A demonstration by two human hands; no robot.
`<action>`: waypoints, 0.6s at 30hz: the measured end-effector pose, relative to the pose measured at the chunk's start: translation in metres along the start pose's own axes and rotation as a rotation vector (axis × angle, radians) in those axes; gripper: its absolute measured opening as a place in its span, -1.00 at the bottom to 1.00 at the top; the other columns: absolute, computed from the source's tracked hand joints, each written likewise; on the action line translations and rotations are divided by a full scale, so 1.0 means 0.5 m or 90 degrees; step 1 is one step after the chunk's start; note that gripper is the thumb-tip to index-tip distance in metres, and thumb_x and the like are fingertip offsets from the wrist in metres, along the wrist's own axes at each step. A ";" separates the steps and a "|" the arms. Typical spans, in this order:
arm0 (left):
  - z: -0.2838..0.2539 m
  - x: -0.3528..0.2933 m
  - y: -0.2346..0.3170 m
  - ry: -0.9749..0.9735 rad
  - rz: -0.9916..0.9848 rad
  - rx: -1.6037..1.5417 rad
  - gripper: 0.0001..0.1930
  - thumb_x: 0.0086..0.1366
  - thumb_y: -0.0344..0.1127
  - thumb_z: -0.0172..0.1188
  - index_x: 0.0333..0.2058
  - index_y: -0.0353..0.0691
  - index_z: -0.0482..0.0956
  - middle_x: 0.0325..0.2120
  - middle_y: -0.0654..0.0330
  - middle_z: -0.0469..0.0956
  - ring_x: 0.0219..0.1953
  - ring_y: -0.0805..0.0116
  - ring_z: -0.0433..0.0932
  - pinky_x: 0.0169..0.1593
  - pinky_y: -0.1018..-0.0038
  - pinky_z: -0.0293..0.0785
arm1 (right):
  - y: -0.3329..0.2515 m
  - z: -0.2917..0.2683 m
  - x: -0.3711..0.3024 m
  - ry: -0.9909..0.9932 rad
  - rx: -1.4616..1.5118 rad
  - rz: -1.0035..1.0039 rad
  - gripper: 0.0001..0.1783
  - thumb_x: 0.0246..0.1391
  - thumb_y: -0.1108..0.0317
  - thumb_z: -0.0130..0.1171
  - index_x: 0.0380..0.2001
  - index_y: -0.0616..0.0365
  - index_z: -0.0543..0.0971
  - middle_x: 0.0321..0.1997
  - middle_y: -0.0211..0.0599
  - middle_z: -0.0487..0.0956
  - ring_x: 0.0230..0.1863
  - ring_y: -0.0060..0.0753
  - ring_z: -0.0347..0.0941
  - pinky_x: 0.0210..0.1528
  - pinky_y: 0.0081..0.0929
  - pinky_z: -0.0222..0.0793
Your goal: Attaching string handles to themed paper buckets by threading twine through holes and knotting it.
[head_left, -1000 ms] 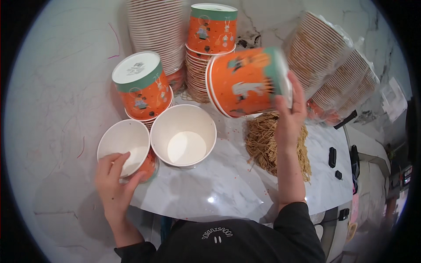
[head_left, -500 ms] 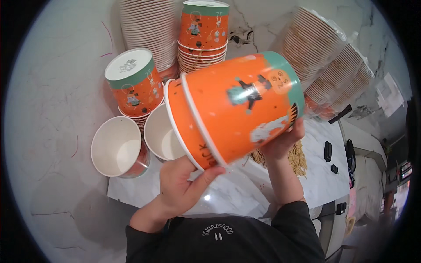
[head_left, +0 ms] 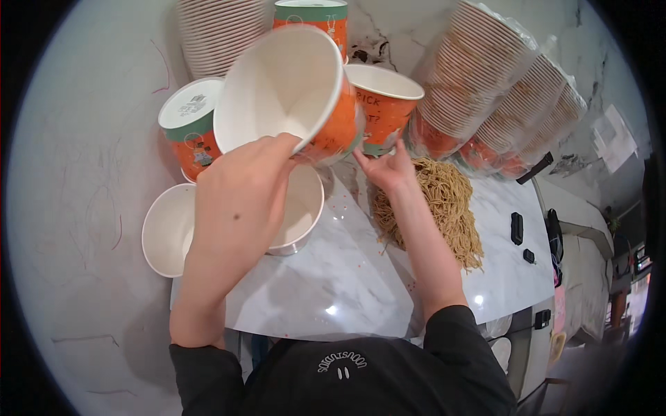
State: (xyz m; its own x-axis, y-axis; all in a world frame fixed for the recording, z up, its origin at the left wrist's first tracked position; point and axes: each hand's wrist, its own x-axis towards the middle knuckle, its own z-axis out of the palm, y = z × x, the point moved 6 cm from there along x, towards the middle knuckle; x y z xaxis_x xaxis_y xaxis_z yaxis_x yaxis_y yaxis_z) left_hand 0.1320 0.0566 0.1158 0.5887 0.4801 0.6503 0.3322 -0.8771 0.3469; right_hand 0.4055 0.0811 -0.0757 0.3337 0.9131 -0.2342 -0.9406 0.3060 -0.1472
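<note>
My left hand (head_left: 243,191) grips the near rim of a large orange paper bucket (head_left: 284,90). That bucket is tilted, its white inside turned toward me. My right hand (head_left: 388,170) has thumb and fingers around the base of a second orange paper bucket (head_left: 387,111), mouth up, farther back. Whether its base rests on the table cannot be made out. Partly hidden by my left hand and forearm, two more open buckets stand close by: one at the left (head_left: 165,232) and one to its right (head_left: 302,215). A pile of brown noodles (head_left: 444,208) lies beside my right forearm.
Upside-down bucket stacks stand at the back, one at the left (head_left: 191,114) and one in the middle (head_left: 312,17). Behind them rises a tall white-rimmed stack (head_left: 215,35). Plastic-wrapped stacks (head_left: 479,76) lean at the back right. Small black objects (head_left: 517,229) lie on the marble table (head_left: 333,277).
The two nested buckets have come apart. My left hand has risen with one, its mouth now toward me; the other is upright at my right hand, farther back. The noodle pile is more exposed.
</note>
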 end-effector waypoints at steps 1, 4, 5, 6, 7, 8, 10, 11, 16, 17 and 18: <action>0.023 0.007 -0.013 -0.064 0.002 0.055 -0.82 0.28 -0.51 0.16 -0.14 -0.31 0.58 -0.36 -0.06 0.58 -0.28 -0.09 0.56 -0.15 0.21 0.48 | 0.012 -0.017 0.014 0.057 0.005 0.000 -0.34 0.47 -0.17 -0.27 0.33 0.09 0.33 0.35 -0.21 0.45 0.39 -0.07 0.33 0.47 0.16 0.20; 0.074 0.025 -0.010 -0.085 0.117 0.087 -0.80 0.22 -0.52 0.15 -0.17 -0.26 0.59 -0.35 -0.01 0.61 -0.24 -0.06 0.59 -0.03 0.14 0.51 | -0.011 -0.096 0.101 0.062 -0.030 -0.119 -0.32 0.47 -0.22 -0.36 0.34 0.01 0.35 0.45 -0.16 0.32 0.47 0.00 0.20 0.44 0.19 0.21; 0.086 0.031 0.004 -0.075 0.175 0.076 -0.81 0.20 -0.52 0.15 -0.19 -0.26 0.59 -0.37 0.01 0.61 -0.24 -0.05 0.59 0.00 0.16 0.51 | -0.019 -0.108 0.121 0.068 0.019 -0.116 -0.32 0.46 -0.24 -0.37 0.31 0.01 0.39 0.45 -0.16 0.33 0.46 0.01 0.22 0.44 0.17 0.21; 0.097 0.041 0.013 -0.077 0.184 0.067 -0.81 0.20 -0.52 0.15 -0.19 -0.26 0.59 -0.37 0.01 0.61 -0.24 -0.05 0.59 0.00 0.16 0.51 | -0.032 -0.117 0.137 0.073 0.067 -0.113 -0.31 0.46 -0.25 -0.37 0.28 0.00 0.42 0.44 -0.16 0.34 0.44 0.01 0.25 0.44 0.16 0.21; 0.112 0.047 0.019 -0.116 0.191 0.060 -0.81 0.18 -0.52 0.13 -0.21 -0.26 0.59 -0.39 0.03 0.60 -0.23 -0.04 0.59 0.03 0.15 0.51 | -0.025 -0.110 0.143 0.056 0.120 -0.054 -0.31 0.46 -0.23 -0.34 0.33 0.03 0.37 0.45 -0.16 0.34 0.42 0.02 0.28 0.46 0.15 0.20; 0.125 0.052 0.025 -0.155 0.198 0.052 -0.80 0.17 -0.53 0.12 -0.22 -0.26 0.59 -0.40 0.05 0.60 -0.22 -0.03 0.59 0.06 0.14 0.52 | -0.029 -0.106 0.148 0.058 0.121 -0.060 -0.31 0.46 -0.23 -0.34 0.33 0.03 0.37 0.45 -0.16 0.34 0.42 0.02 0.28 0.46 0.15 0.20; 0.155 0.057 0.025 -0.158 0.236 0.081 -0.81 0.12 -0.52 0.15 -0.25 -0.25 0.57 -0.42 0.08 0.59 -0.24 0.03 0.60 0.04 0.18 0.50 | -0.012 -0.051 0.150 -0.154 -0.121 0.015 -0.44 0.52 0.01 -0.29 0.30 0.19 0.35 0.35 -0.11 0.44 0.32 -0.01 0.40 0.33 0.05 0.41; 0.165 0.056 0.027 -0.159 0.271 0.115 -0.81 0.07 -0.52 0.18 -0.28 -0.24 0.54 -0.45 0.11 0.58 -0.27 0.09 0.61 0.02 0.22 0.49 | -0.012 -0.049 0.142 -0.153 -0.121 0.013 -0.44 0.52 0.01 -0.29 0.30 0.19 0.35 0.35 -0.11 0.44 0.32 -0.01 0.40 0.33 0.05 0.41; 0.135 0.048 -0.018 -0.114 0.201 0.118 -0.84 0.10 -0.54 0.16 -0.29 -0.25 0.54 -0.42 0.13 0.59 -0.22 0.09 0.60 0.08 0.16 0.47 | -0.041 -0.029 -0.027 -0.028 -0.249 -0.005 -0.34 0.37 -0.24 -0.06 0.17 0.13 0.44 0.15 -0.13 0.55 0.11 -0.14 0.52 0.16 -0.06 0.47; 0.134 0.043 -0.029 -0.105 0.211 0.137 -0.84 0.12 -0.54 0.16 -0.28 -0.26 0.56 -0.41 0.13 0.59 -0.20 0.08 0.60 0.10 0.14 0.46 | -0.037 -0.032 -0.053 0.024 -0.277 0.044 -0.33 0.35 -0.29 -0.05 0.13 0.11 0.45 0.09 -0.13 0.56 0.05 -0.18 0.54 0.14 -0.08 0.46; 0.137 0.038 -0.039 -0.111 0.208 0.134 -0.84 0.12 -0.54 0.16 -0.28 -0.26 0.56 -0.41 0.13 0.59 -0.20 0.08 0.60 0.10 0.14 0.46 | -0.041 -0.018 -0.079 0.024 -0.378 0.028 -0.14 0.29 -0.41 -0.10 0.29 0.12 0.30 0.25 -0.10 0.44 0.25 -0.08 0.35 0.28 -0.02 0.27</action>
State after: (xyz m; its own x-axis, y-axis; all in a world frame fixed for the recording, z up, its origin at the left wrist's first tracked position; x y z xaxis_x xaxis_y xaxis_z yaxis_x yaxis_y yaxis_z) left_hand 0.1870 0.0833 0.0751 0.7976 0.1880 0.5731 0.2402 -0.9706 -0.0159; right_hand 0.4122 0.0364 -0.0722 0.3073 0.9079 -0.2852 -0.7614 0.0548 -0.6459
